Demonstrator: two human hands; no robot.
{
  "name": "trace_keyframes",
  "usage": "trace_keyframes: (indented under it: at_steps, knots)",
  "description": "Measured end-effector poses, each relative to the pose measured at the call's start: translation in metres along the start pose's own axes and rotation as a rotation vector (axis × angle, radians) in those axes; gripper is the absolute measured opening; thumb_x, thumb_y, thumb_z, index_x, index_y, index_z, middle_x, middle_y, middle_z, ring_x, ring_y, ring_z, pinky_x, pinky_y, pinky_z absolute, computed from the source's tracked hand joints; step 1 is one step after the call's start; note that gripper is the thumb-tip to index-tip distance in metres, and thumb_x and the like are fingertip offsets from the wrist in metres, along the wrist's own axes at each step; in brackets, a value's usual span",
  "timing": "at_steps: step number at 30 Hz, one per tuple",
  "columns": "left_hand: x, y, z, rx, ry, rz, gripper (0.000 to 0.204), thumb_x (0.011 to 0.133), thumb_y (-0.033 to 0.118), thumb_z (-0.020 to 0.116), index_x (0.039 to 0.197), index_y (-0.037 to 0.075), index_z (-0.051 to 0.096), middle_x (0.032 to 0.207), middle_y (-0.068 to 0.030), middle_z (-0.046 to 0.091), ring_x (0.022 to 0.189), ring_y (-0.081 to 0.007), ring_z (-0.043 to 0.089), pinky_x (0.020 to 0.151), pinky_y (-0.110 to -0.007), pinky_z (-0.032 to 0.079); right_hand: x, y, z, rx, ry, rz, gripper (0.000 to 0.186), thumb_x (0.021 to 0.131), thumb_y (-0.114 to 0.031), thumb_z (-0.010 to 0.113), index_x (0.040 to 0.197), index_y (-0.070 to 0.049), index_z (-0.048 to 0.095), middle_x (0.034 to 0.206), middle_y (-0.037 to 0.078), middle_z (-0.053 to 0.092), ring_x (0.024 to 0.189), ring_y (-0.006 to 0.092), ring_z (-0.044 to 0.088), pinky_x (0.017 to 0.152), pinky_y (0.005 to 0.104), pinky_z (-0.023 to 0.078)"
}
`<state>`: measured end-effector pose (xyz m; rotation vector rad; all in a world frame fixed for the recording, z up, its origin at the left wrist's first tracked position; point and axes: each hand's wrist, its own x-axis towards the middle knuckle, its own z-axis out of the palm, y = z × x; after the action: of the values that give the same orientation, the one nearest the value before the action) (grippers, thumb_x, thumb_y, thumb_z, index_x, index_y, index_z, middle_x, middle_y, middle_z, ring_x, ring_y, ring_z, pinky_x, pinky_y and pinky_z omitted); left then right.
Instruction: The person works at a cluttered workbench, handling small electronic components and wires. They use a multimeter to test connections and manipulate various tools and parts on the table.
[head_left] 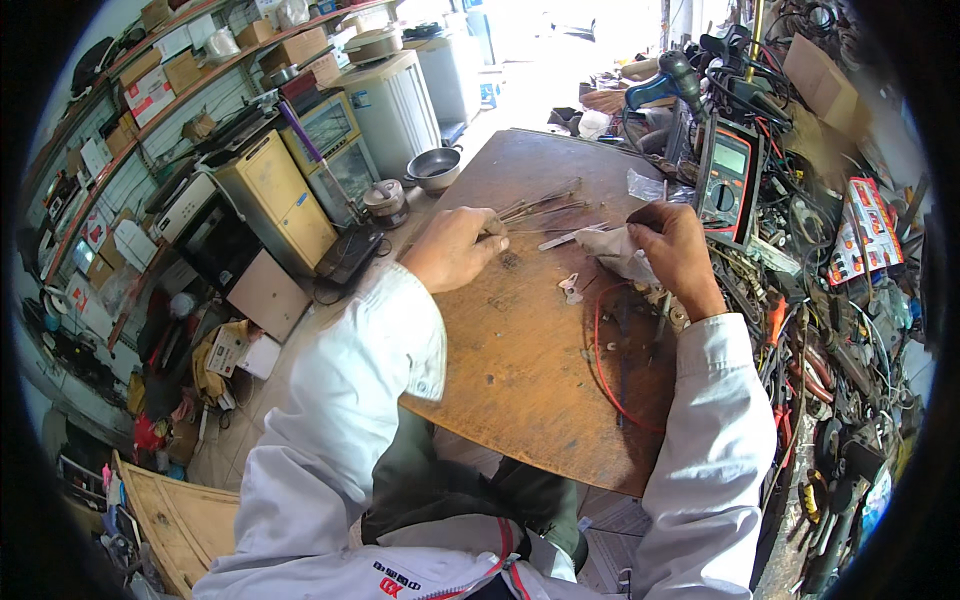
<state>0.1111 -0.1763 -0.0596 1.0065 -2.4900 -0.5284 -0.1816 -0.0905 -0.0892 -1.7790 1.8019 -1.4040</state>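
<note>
Over the left side of the brown wooden tabletop [520, 370], my left hand [455, 248] is closed, thumb and fingers pressed together. Whatever it pinches is too thin to make out. Just beyond its fingertips lies a loose bundle of thin metal rods [545, 205]. My right hand [682, 255] grips a crumpled greyish-white cloth [618, 252] at the table's right side. A flat pale strip [568, 237] lies left of the cloth. Nearer me are a small metal bracket [571, 288] and a red test lead [597, 345] curving over the wood.
A multimeter [727, 182] stands at the table's right edge, beside a blue heat gun [664, 85]. Heaped tools and cables [830, 400] crowd the right. Leftward are a frying pan [434, 168], a black flat box [349, 262], appliances and loaded shelves [170, 85].
</note>
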Motion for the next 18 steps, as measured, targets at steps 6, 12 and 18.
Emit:
trace_keyframes:
  at_steps: [6,12,18]
  knots:
    - [0.011,-0.017,0.028,-0.085,0.125,-0.075,0.025,0.091,0.017,0.065,0.104,-0.004,0.065,0.098,-0.0176,0.070,0.093,-0.0268,0.067,0.086,-0.037,0.051,-0.003,-0.009,-0.004,-0.052,-0.011,0.027,0.017,0.081,-0.005,0.065,0.093,0.005,0.071,0.087,0.021,0.072,0.081,0.0286,0.072,0.074,0.0349,0.054]
    - [0.009,-0.025,0.042,-0.367,0.180,-0.009,0.022,0.089,0.004,0.067,0.108,-0.005,0.063,0.101,-0.0103,0.069,0.095,-0.0147,0.064,0.085,-0.031,0.051,-0.004,0.001,-0.010,-0.056,-0.057,0.067,0.019,0.080,-0.006,0.065,0.093,0.006,0.070,0.085,0.020,0.072,0.079,0.0267,0.071,0.073,0.0340,0.053]
    - [0.005,-0.020,0.041,-0.506,0.260,0.017,0.018,0.093,0.007,0.064,0.107,-0.003,0.063,0.089,-0.0052,0.067,0.074,-0.0088,0.060,0.063,-0.025,0.050,-0.004,-0.019,-0.014,-0.026,-0.185,0.039,0.019,0.081,-0.007,0.065,0.093,0.007,0.069,0.085,0.018,0.072,0.079,0.0226,0.069,0.075,0.0335,0.052]
